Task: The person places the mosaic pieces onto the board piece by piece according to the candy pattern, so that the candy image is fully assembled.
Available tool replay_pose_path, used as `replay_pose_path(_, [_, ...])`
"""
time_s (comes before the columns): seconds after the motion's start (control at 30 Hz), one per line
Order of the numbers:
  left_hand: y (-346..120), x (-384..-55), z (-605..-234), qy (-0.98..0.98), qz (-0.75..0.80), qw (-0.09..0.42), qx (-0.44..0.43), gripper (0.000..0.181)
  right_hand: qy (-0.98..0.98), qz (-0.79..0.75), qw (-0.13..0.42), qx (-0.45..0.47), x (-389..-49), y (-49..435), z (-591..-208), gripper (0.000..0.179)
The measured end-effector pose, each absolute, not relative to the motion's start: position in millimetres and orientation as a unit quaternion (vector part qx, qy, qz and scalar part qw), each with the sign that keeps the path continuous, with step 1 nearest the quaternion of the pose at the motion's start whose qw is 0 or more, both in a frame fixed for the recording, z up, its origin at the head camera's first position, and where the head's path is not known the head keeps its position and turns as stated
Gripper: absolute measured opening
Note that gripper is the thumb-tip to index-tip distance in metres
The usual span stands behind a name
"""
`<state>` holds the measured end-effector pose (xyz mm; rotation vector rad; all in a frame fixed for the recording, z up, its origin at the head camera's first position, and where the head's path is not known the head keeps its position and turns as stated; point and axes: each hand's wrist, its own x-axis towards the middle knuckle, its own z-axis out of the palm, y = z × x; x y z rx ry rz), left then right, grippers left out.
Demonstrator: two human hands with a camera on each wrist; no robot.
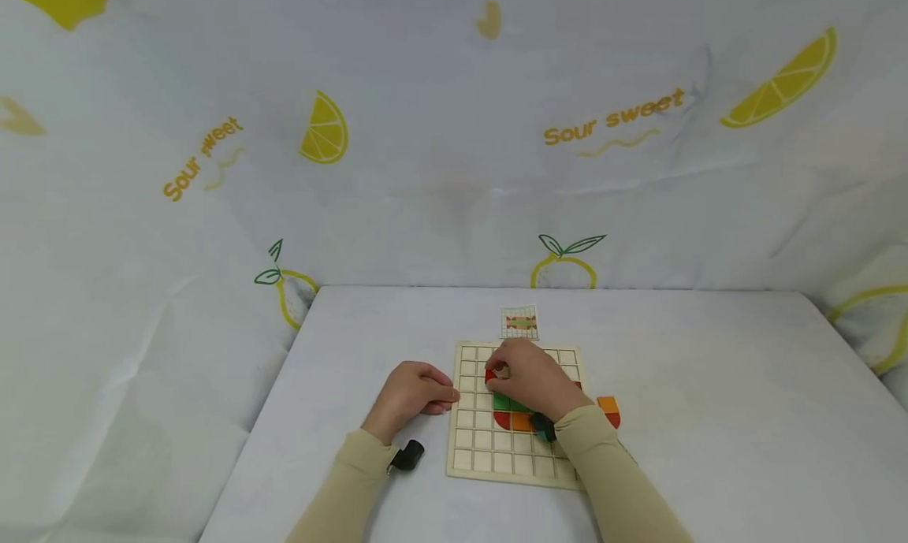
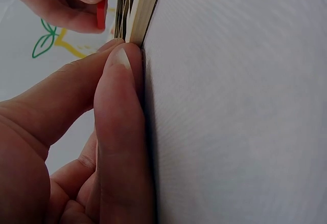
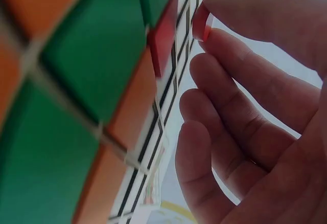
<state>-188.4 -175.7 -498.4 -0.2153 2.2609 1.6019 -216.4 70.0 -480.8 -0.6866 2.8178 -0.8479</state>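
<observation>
A square wooden grid board (image 1: 482,458) lies on the white table. At its left edge, my left hand (image 1: 414,389) grips the rim between thumb and index finger; in the left wrist view the fingertips meet right at the board's side. My right hand (image 1: 532,376) is over the board's upper part, pinching a small red piece (image 3: 201,22) with a curved edge between thumb and index finger. Below that hand, green tiles (image 1: 501,402), orange tiles (image 1: 521,422) and a red rounded tile (image 1: 502,420) sit in the grid. My right hand and sleeve hide part of the pattern.
A small pattern card (image 1: 520,323) lies just beyond the board's far edge. To the right of the board are a loose orange tile (image 1: 608,405) and a red rounded tile (image 1: 614,420), partly behind my right sleeve. A lemon-printed white cloth (image 1: 440,172) hangs behind the table.
</observation>
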Motion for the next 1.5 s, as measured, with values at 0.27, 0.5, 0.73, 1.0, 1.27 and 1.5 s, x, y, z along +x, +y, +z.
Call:
replay_pose_path(0.27, [-175, -188, -498, 0.803, 0.564, 0.179, -0.072, 0.025, 0.931, -0.275, 0.060, -0.232, -212, 61, -480, 0.011])
replay_pose_path(0.5, [-176, -187, -497, 0.802, 0.565, 0.181, -0.070, 0.024, 0.936, -0.259, 0.058, -0.231, -211, 56, -482, 0.013])
replay_pose_path(0.73, [-176, -188, -497, 0.802, 0.565, 0.180, -0.074, 0.023, 0.941, -0.251, 0.057, -0.221, -210, 55, -479, 0.012])
replay_pose_path(1.0, [-176, -189, -498, 0.809, 0.557, 0.176, -0.073, 0.024, 0.942, -0.247, 0.068, -0.219, -210, 53, -479, 0.005])
replay_pose_path(1.27, [-174, -190, -497, 0.809, 0.555, 0.179, -0.069, 0.024, 0.942, -0.247, 0.060, -0.218, -208, 59, -475, 0.007])
replay_pose_path(1.5, [-174, -188, -498, 0.814, 0.546, 0.182, -0.077, 0.024, 0.935, -0.291, 0.060, -0.192, -207, 103, -464, 0.013])
